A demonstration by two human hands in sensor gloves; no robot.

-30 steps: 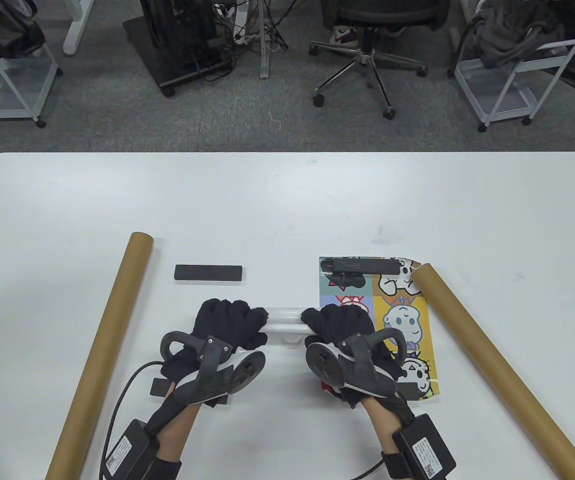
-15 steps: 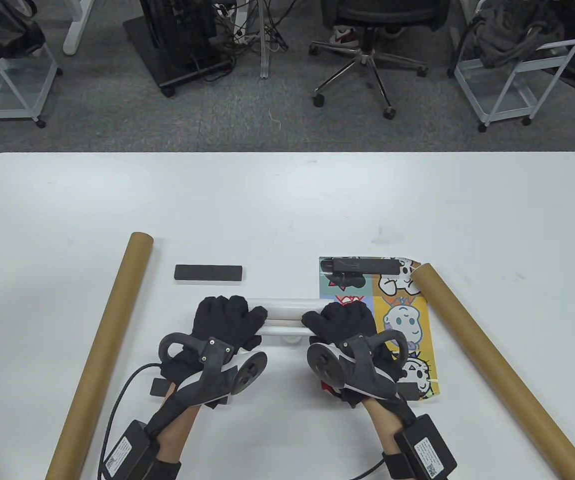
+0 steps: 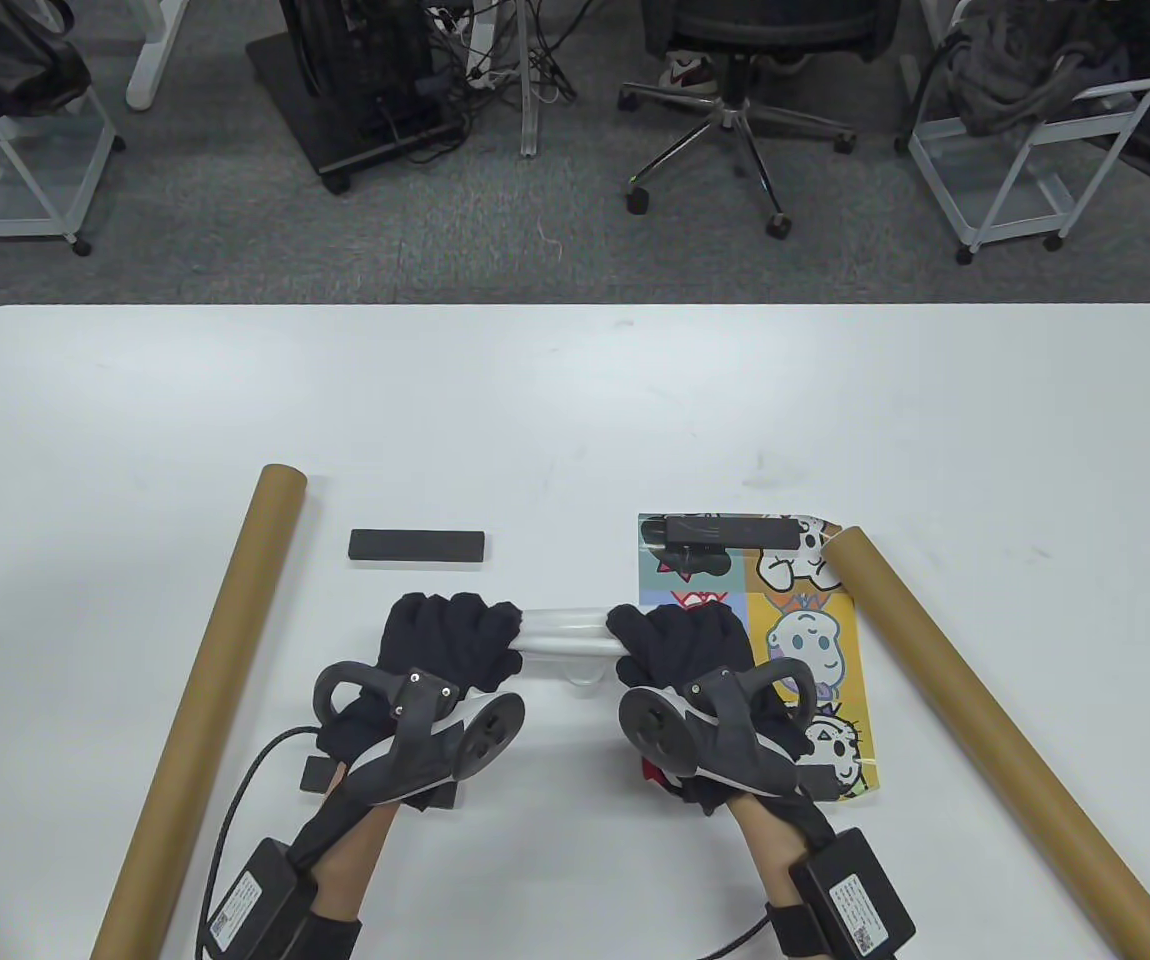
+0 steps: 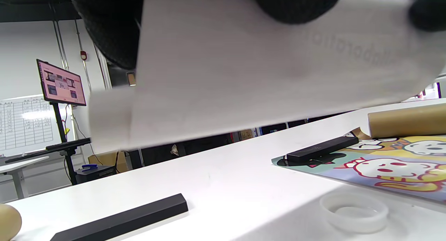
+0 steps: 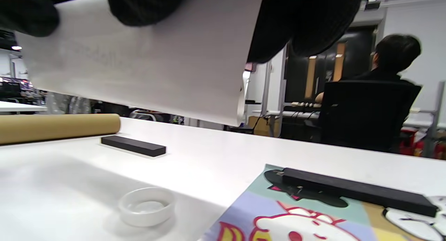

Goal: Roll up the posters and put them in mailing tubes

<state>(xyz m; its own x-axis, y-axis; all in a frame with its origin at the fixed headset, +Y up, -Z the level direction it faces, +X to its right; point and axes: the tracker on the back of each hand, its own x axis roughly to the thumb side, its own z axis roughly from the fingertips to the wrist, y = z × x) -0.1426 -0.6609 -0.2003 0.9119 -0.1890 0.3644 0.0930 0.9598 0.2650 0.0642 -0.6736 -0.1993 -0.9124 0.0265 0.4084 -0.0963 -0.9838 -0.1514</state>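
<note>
Both gloved hands hold one rolled white poster (image 3: 565,632) by its ends, near the table's front middle. My left hand (image 3: 450,635) curls round its left end and my right hand (image 3: 680,640) round its right end. The wrist views show the roll (image 4: 264,70) (image 5: 146,67) lifted off the table, dark fingers (image 4: 111,32) (image 5: 306,25) wrapped over it. One brown mailing tube (image 3: 205,700) lies at the left, another (image 3: 985,730) at the right. A flat cartoon poster (image 3: 805,650) lies under my right hand, with a black bar (image 3: 725,530) on its far edge.
A loose black bar (image 3: 417,545) lies beyond my left hand. Below the roll, a white plastic cap (image 3: 585,678) (image 4: 353,212) (image 5: 146,206) sits on the table. Another dark weight (image 3: 820,780) rests on the poster's near edge. A seated person (image 5: 390,60) is far behind.
The roll has tightened and come up off the table. Both hands' fingers have curled further round its ends, and the left hand has shifted slightly left.
</note>
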